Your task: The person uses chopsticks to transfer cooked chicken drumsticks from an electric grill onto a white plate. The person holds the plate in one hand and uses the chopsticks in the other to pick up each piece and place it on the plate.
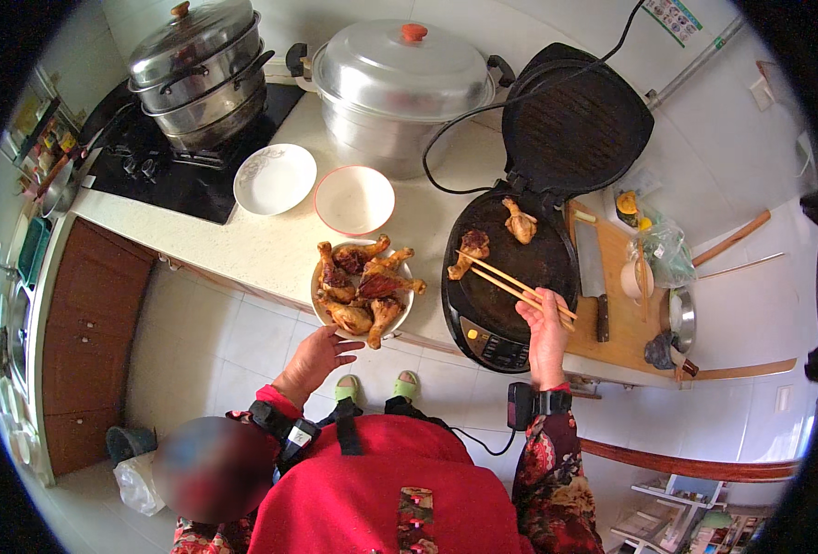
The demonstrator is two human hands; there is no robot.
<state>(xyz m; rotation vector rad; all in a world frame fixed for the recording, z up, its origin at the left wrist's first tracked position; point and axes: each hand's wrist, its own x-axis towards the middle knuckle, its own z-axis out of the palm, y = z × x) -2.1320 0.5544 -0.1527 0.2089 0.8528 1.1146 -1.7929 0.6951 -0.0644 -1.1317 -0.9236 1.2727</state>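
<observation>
My right hand [547,332] grips a pair of wooden chopsticks [523,291] over a black electric griddle [513,284]. Their tips meet a browned chicken drumstick [470,255] at the left of the cooking plate. Another, paler drumstick [520,221] lies near the hinge. At the counter's front edge a white bowl [409,315] is heaped with several browned drumsticks [384,282]. Against the near rim of this bowl is my left hand [322,356], fingers apart; whether it bears any weight I cannot tell.
Behind the heaped bowl stand a red-rimmed bowl [355,201] and a white plate [275,179]. A large lidded pot [402,90] and a stacked steamer [197,83] on the hob are farther back. The griddle's raised lid [578,118] trails a cord. A cleaver [590,242] lies on a wooden board [620,277].
</observation>
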